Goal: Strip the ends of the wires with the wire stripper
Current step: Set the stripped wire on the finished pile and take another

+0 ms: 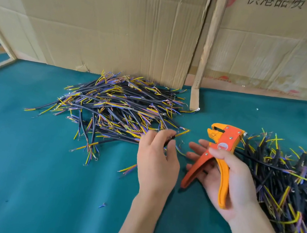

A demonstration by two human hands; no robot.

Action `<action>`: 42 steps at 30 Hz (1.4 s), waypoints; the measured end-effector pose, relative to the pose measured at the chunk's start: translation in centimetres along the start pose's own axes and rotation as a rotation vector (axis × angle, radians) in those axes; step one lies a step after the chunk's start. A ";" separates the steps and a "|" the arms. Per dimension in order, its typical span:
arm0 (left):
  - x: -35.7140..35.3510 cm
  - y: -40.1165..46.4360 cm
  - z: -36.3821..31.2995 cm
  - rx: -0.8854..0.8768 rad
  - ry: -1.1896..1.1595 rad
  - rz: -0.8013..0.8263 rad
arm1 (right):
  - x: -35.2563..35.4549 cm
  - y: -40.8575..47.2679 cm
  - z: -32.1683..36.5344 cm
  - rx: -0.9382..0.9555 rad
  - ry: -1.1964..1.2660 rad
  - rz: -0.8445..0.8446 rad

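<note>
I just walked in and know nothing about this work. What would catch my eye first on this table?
Probably the bright orange wire stripper, held in the right hand near the middle of the green table. Next, two tangled heaps of black cables with yellow and blue ends: a big pile behind the left hand, which pinches one cable at its edge, and another pile at the right.

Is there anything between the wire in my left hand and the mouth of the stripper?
Nothing visible. The black-sheathed wire pinched in the left hand faces the orange wire stripper in the right hand across bare green cloth.
</note>
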State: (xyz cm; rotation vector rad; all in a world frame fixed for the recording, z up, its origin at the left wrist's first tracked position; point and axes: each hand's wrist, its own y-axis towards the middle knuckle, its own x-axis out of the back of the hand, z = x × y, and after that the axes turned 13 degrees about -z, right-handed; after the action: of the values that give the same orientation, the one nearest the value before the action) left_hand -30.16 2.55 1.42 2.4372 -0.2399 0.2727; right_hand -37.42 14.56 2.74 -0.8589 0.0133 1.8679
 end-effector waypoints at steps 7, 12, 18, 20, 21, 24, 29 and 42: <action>-0.2 0.0 0.1 0.005 -0.028 0.192 | -0.1 0.0 -0.1 -0.003 0.019 0.066; 0.0 0.6 0.0 0.003 -0.058 0.253 | 0.0 0.1 -0.1 0.007 0.030 0.072; -0.2 0.8 -0.2 0.050 -0.088 0.259 | -0.1 -0.2 0.0 0.046 -0.009 0.109; -0.2 0.7 -0.2 0.072 -0.122 0.244 | -0.2 -0.3 0.0 0.047 -0.010 0.110; -0.3 0.7 -0.2 0.084 -0.133 0.249 | -0.2 -0.3 0.1 0.045 -0.007 0.109; -0.5 0.8 -0.1 0.118 -0.145 0.299 | -0.3 -0.4 0.2 0.041 -0.005 0.098; -0.7 1.3 0.3 0.128 -0.168 0.369 | -0.3 -0.3 0.1 0.041 0.001 0.085; -0.6 1.4 0.4 0.135 -0.194 0.368 | 0.1 -0.2 0.0 0.066 -0.015 0.120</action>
State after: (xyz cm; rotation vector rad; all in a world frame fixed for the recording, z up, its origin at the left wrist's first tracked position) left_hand -30.98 1.30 1.82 2.5429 -0.7830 0.2163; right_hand -37.29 14.70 2.76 -0.8134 0.1185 1.9748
